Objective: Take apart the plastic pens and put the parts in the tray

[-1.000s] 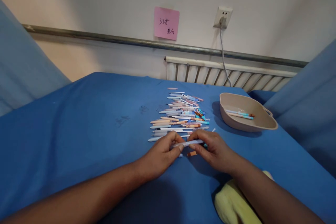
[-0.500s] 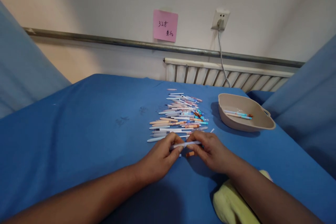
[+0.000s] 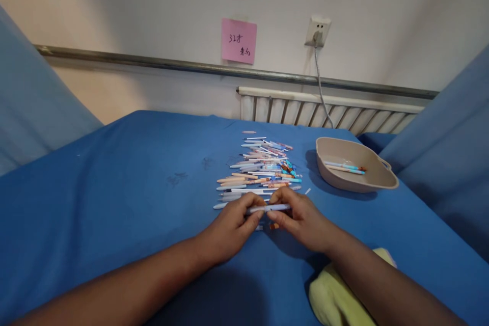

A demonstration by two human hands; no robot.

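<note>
A pale lavender pen (image 3: 278, 207) lies level between my two hands, just above the blue cloth. My left hand (image 3: 231, 224) pinches its left end between thumb and fingers. On the other end, my right hand (image 3: 301, 216) grips with thumb and fingertips. Beyond the hands spreads a pile of pens and pen parts (image 3: 263, 165) in white, grey, peach, pink and turquoise. Beneath the hands, a small orange piece (image 3: 274, 226) and a pale piece (image 3: 259, 228) lie on the cloth, both partly hidden.
A beige plastic basket (image 3: 357, 183) with several pens in it stands to the right. A yellow-green cloth (image 3: 336, 295) lies under my right forearm. Blue cloth (image 3: 114, 188) covers the table. Behind it are a radiator (image 3: 282, 108), a metal rail (image 3: 171, 64) and a socket with a plug (image 3: 318, 31).
Both hands keep hold of the pen with almost the same grip; the fingers have shifted slightly. The whole view has moved a little. The pile and basket stay as they were.
</note>
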